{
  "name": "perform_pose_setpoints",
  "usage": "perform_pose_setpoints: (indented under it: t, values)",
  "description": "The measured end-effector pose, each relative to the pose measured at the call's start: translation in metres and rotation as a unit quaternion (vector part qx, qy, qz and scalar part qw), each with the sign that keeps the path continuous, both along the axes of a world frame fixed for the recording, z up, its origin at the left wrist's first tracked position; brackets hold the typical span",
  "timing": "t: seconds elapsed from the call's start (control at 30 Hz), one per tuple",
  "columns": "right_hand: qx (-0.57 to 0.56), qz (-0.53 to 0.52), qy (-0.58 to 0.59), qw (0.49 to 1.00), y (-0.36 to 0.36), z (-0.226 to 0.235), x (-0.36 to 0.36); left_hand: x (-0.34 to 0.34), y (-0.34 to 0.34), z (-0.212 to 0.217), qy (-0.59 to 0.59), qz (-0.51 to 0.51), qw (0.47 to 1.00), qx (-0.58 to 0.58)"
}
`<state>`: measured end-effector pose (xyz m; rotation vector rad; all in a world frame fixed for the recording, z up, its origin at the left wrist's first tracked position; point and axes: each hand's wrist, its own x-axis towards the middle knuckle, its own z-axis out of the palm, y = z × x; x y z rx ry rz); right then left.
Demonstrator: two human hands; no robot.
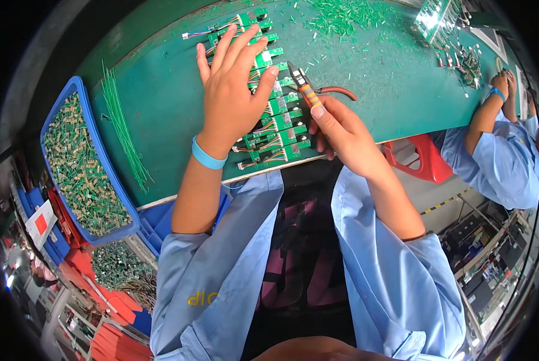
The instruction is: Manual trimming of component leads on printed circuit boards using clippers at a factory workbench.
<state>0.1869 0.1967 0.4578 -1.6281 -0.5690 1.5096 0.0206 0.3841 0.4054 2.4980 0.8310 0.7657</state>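
A row of small green circuit boards (288,133) with coloured wires and white plugs runs along the table toward its near edge. Across the upper part of this row lies my left hand (236,81), palm down and fingers spread, hiding some boards. Just right of the row, my right hand (341,129) is closed around a utility knife (308,93) with a grey and orange handle. The knife's dark tip points away from me, close beside the boards. Red-handled pliers (344,92) lie on the table behind the knife, partly hidden by it.
A blue bin (87,123) full of small boards stands left of the green table (167,120). Thin green strips (122,129) lie nearby. Green scraps (353,18) cover the far side. Right, a person (492,144) works beside wired parts (462,63); a red stool (423,157) stands below.
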Motion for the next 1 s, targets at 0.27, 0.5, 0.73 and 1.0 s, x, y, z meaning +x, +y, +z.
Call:
perform_pose_setpoints:
  t: [0.27, 0.5, 0.73, 1.0]
  values:
    - [-0.012, 0.008, 0.031, 0.999, -0.058, 0.001, -0.008, -0.003, -0.003, 0.008, 0.018, -0.022, 1.000, -0.011]
    - [-0.001, 0.033, 0.040, 0.999, -0.096, -0.003, -0.024, -0.013, -0.023, 0.024, 0.055, -0.051, 0.997, -0.032]
    - [0.018, 0.024, 0.035, 0.999, -0.113, -0.005, -0.020, -0.034, -0.064, 0.031, 0.124, -0.082, 0.985, -0.082]
    - [-0.018, 0.007, -0.574, 0.819, -0.054, -0.021, 0.060, -0.030, 0.005, 0.049, -0.071, -0.046, 0.994, -0.064]
